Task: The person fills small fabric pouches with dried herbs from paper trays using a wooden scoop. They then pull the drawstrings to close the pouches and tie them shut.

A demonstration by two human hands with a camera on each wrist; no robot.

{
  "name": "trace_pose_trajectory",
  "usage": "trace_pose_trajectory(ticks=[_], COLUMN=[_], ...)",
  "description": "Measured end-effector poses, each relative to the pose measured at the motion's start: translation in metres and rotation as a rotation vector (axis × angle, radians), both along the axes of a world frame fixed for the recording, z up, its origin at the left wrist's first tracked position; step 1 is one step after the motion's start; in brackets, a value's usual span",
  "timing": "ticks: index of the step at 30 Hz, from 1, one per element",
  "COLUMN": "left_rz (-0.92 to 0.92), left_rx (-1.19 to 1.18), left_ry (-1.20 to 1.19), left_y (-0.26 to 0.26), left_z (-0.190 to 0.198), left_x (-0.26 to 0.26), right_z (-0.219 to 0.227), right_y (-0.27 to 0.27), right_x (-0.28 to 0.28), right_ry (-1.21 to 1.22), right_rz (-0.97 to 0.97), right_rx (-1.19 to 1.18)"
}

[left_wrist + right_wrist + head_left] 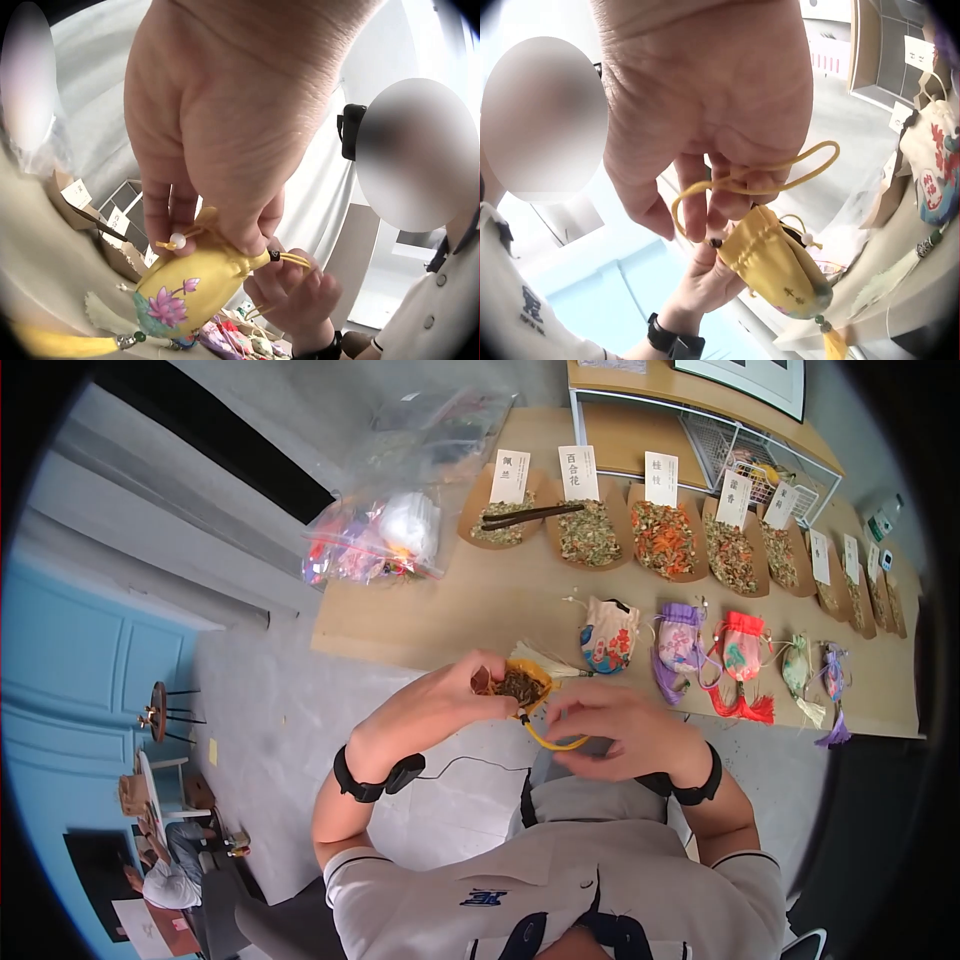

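Note:
My left hand (445,695) grips a yellow drawstring pouch (202,281) near its mouth, thumb and fingers on the gathered cloth. Brown dried herbs (522,687) show inside the opening. A pink lotus is printed on the pouch's side, and a yellow tassel (67,341) hangs from its bottom. From the mouth runs a yellow cord loop (810,166) with a dark bead (716,243). Close beside the pouch, my right hand (625,730) has loosely bent fingers. The cord passes across those fingers in the right wrist view, without a visible pinch.
Paper trays of dried herbs with name cards line the table (390,622); dark tongs (530,517) lie across two trays. Several finished pouches, including a cream one (608,635) and a red one (743,645), lie along the front edge. Plastic bags (385,535) sit at left.

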State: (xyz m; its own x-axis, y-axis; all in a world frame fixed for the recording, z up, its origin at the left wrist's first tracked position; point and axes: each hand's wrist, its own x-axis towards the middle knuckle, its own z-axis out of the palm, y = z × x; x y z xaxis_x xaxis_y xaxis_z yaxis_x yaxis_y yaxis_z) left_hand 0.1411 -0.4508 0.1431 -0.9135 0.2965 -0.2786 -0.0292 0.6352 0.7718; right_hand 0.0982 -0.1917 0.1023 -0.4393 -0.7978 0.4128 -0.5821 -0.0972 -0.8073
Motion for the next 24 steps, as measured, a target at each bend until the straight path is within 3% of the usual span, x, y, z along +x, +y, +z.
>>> trace_pose_trajectory(ticks=[3, 6, 10, 12, 14, 15, 17, 18, 20, 21, 24], left_rz=[-0.033, -0.076, 0.044, -0.014, -0.21, -0.168, -0.083, -0.014, 0.123, 0.128, 0.318], left_rx=[0.02, 0.018, 0.059, 0.068, 0.047, 0.137, 0.32, 0.479, 0.794, 0.832, 1.049], left_ry=[0.058, 0.091, -0.067, 0.096, 0.495, 0.599, 0.806, 0.773, 0.706, 0.7, 0.595], left_y=[0.0, -0.001, 0.002, -0.003, -0.021, -0.026, -0.029, -0.022, -0.002, 0.0, 0.028], left_z=[0.001, 0.001, 0.005, -0.001, -0.03, -0.045, -0.073, -0.083, -0.103, -0.118, -0.113], left_x=[-0.001, -0.002, -0.004, -0.006, -0.011, -0.017, -0.032, -0.032, -0.031, -0.035, -0.036], right_z=[0.006, -0.003, -0.029, -0.03, -0.003, 0.008, 0.007, 0.007, 0.018, 0.023, 0.033], right_y=[-0.002, -0.017, -0.012, -0.013, -0.021, -0.025, -0.031, -0.035, -0.043, -0.048, -0.06], right_x=[0.003, 0.008, 0.001, -0.001, -0.001, -0.004, -0.02, -0.028, -0.049, -0.061, -0.099], right_ry=[-0.251, 0.062, 0.271, 0.291, -0.008, -0.16, 0.199, 0.377, 0.353, 0.339, 0.306], right_rz=[-0.062, -0.326, -0.396, -0.406, -0.477, -0.51, -0.546, -0.559, -0.524, -0.505, -0.442], right_rx=[0.153, 0.083, 0.195, 0.155, 0.298, 0.368, 0.211, 0.131, 0.024, -0.028, -0.008])
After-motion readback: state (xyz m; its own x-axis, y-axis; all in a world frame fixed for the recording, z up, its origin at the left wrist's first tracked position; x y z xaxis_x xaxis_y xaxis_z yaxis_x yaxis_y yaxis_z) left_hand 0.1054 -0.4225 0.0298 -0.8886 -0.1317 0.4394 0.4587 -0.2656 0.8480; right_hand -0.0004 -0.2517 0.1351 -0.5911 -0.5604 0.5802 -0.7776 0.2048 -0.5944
